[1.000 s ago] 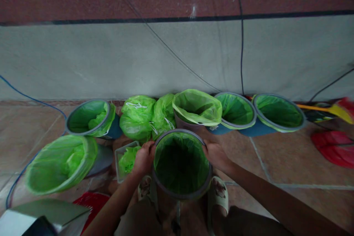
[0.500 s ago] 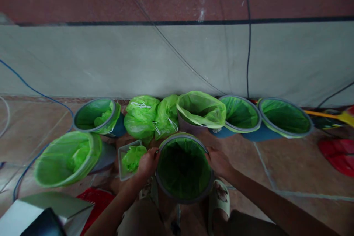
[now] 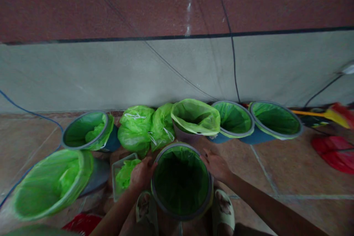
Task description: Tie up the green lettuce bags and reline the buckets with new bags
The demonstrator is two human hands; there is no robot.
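Observation:
A round bin with a grey rim point(image 3: 163, 155) and a green liner bag point(image 3: 181, 180) stands between my feet. My left hand point(image 3: 141, 174) grips the rim on its left side, fingers curled over the edge. My right hand point(image 3: 215, 165) rests on the rim's right side, fingers pressed on the edge. A clear tray of folded green bags point(image 3: 124, 174) lies just left of my left hand.
Several green-lined bins stand along the wall: one at back left point(image 3: 85, 131), one tipped at near left point(image 3: 51, 182), three at back right point(image 3: 275, 120). Two tied green bags point(image 3: 135, 127) sit behind the tray. Red items point(image 3: 336, 147) and cables lie on the tiled floor.
The view has tilted and shifted slightly; both hands stay on the bin's rim, sliding a little along it. The bin sits lower in the picture.

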